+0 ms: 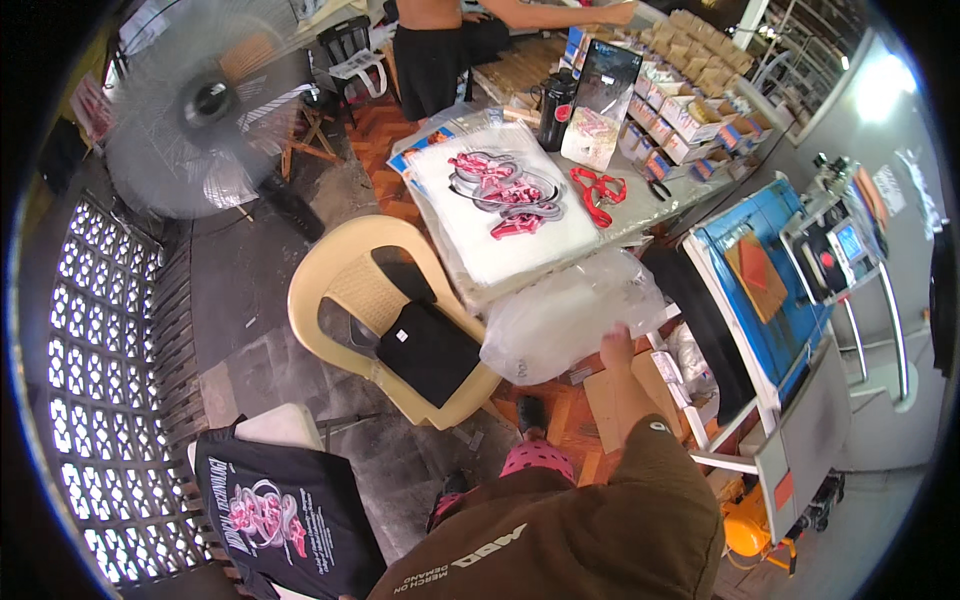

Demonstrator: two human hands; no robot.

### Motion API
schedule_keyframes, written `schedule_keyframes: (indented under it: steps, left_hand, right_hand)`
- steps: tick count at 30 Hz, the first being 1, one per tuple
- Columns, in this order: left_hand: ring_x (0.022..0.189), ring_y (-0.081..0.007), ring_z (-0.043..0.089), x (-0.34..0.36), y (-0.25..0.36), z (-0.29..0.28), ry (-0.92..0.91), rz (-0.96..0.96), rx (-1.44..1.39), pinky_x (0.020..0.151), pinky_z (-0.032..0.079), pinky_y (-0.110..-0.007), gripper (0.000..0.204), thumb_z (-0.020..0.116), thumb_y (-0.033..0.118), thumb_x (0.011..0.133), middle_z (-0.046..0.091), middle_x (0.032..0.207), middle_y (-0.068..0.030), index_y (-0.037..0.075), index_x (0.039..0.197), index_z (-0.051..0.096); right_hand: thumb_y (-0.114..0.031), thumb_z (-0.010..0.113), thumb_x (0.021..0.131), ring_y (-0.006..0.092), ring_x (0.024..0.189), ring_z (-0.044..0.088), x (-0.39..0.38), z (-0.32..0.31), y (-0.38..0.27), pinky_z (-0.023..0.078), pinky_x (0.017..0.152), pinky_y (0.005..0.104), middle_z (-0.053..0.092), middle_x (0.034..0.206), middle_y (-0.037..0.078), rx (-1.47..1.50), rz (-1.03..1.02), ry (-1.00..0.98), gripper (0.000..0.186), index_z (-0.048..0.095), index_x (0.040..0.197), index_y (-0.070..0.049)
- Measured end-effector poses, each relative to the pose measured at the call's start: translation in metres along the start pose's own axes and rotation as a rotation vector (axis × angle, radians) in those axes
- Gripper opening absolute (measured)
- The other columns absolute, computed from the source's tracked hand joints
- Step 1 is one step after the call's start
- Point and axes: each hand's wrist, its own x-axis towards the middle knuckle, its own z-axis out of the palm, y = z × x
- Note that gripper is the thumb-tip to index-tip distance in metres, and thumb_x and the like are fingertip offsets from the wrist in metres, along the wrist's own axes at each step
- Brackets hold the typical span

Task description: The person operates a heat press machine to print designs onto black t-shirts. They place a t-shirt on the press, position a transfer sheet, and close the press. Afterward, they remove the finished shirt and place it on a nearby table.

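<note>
My right hand (617, 347) reaches forward in a brown sleeve, its fingers closed at the near right edge of a clear plastic bag (565, 315). The bag looks crumpled and hangs off the front of the table. Just behind it lies a stack of white film sheets (480, 245), the top one printed with a pink and black design. My left hand is out of the picture. Left of the bag, folded black cloth (430, 355) rests on the seat of a beige plastic chair (365, 235).
A black printed T-shirt (285, 505) is draped over a white board at lower left. A blue-topped heat press (765, 285) stands on the right. Red-handled scissors (598, 193) and a black tumbler (556, 110) sit on the table. A fan (208, 103) spins at upper left; another person (430, 60) stands beyond.
</note>
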Motion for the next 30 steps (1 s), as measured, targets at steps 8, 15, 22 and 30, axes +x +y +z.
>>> schedule_keyframes:
  steps: [8,15,22,30]
  left_hand:
    - [0.096,-0.0279,0.067,0.159,-0.103,0.009,0.348,0.059,-0.277,0.083,0.053,-0.038,0.044,0.071,0.037,0.084,0.071,0.107,-0.0151,0.002,0.110,0.071]
    - [0.111,-0.0342,0.063,0.340,-0.121,-0.002,0.090,-0.133,-0.342,0.100,0.047,-0.038,0.071,0.067,0.056,0.083,0.065,0.126,-0.0192,-0.001,0.125,0.063]
    - [0.117,-0.0298,0.056,0.258,0.084,-0.077,0.096,0.759,-0.916,0.106,0.040,-0.039,0.041,0.062,0.017,0.092,0.062,0.125,-0.0224,-0.008,0.124,0.059]
    - [0.108,-0.0441,0.061,-0.206,0.141,-0.189,-0.529,2.453,-0.776,0.094,0.050,-0.048,0.020,0.071,0.003,0.069,0.061,0.097,-0.0182,0.003,0.076,0.053]
  right_hand:
    - [-0.023,0.063,0.089,0.0266,0.094,0.068,-0.328,-0.133,0.153,0.054,0.084,0.0378,0.071,0.100,0.012,-0.595,0.204,-0.366,0.035,0.061,0.118,-0.004]
    - [-0.027,0.061,0.091,0.0272,0.091,0.068,-0.409,-0.152,0.163,0.054,0.081,0.0380,0.071,0.099,0.013,-0.679,0.242,-0.548,0.031,0.066,0.111,-0.003]
    - [-0.031,0.060,0.093,0.0278,0.088,0.068,-0.379,-0.057,0.031,0.054,0.079,0.0382,0.072,0.097,0.013,-0.184,-0.158,-0.599,0.032,0.071,0.104,-0.003]
    - [-0.040,0.062,0.096,0.0227,0.098,0.067,-0.401,-0.143,-0.162,0.055,0.086,0.0368,0.069,0.106,0.013,1.210,0.545,-1.369,0.047,0.059,0.125,-0.004]
